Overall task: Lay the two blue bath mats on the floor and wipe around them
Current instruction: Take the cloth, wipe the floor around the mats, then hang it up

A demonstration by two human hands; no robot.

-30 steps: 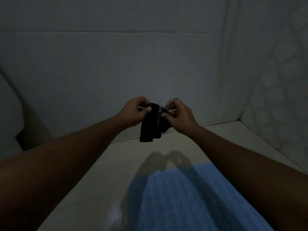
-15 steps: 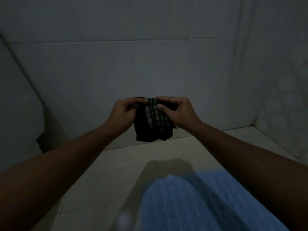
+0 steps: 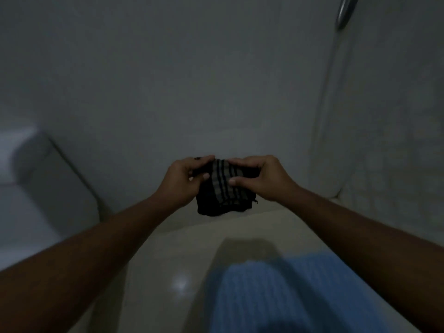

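A dark cloth with pale stripes [image 3: 224, 188] is held up in front of me, folded small, above the floor. My left hand [image 3: 185, 179] grips its left edge and my right hand [image 3: 259, 176] grips its right edge, thumbs on the front. One blue textured bath mat [image 3: 276, 296] lies flat on the pale tiled floor [image 3: 156, 260] below my arms, its far end shaded by my hands. A second mat is not in view.
A grey wall [image 3: 192, 80] rises close ahead and meets a patterned wall [image 3: 396, 140] at the right corner. A white fixture [image 3: 36, 188] stands at the left. A metal shower handle with hose [image 3: 344, 10] hangs at the top right.
The cloth went from hanging loosely to being folded smaller between both hands. My view tilted up and shifted, bringing the white fixture and the shower handle into sight.
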